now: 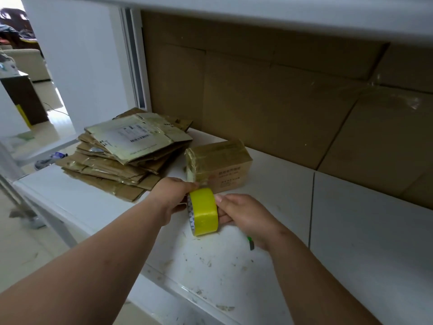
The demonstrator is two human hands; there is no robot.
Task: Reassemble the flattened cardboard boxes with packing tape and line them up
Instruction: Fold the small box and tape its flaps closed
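A yellow roll of packing tape (204, 211) stands on edge just above the white table (234, 266), held between both hands. My right hand (241, 218) grips its right side. My left hand (173, 198) pinches the tape where a strip runs from the roll up to the small assembled cardboard box (219, 166) right behind it. The box's left end is covered in shiny tape. A stack of flattened cardboard boxes (126, 156) lies to the left of the box, the top one bearing a white label.
Large brown cardboard sheets (281, 102) lean against the wall behind the table, under a white shelf (304, 17). A small green and black object (251, 243) lies beside my right wrist, partly hidden. The table's left edge drops to the floor; a doorway (30, 90) opens at far left.
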